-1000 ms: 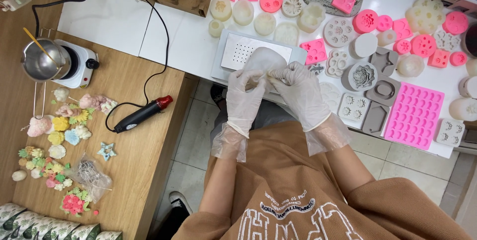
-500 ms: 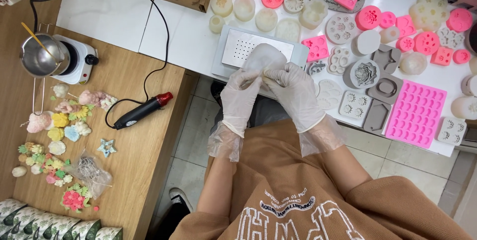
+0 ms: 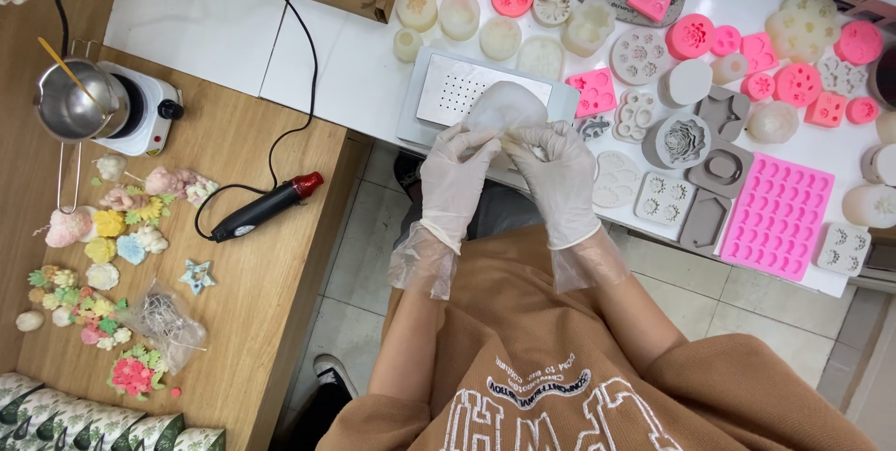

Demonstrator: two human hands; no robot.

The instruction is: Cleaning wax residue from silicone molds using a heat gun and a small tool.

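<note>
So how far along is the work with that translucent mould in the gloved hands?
Done, it seems: finished coloured flower pieces lie on the wooden table. In hand: the left hand and right hand both grip a whitish translucent mould above the grey tray. Whether its casting is out cannot be told. Left: many pink and grey moulds sit on the white table.

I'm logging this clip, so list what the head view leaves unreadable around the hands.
- Translucent white silicone mould: its underside and contents, hidden by the gloved left hand and right hand.
- Grey perforated metal tray: near edge covered by the mould and hands.
- Steel melting pot: contents too small to tell.
- Pink moulds at the top edge: cut off.
</note>
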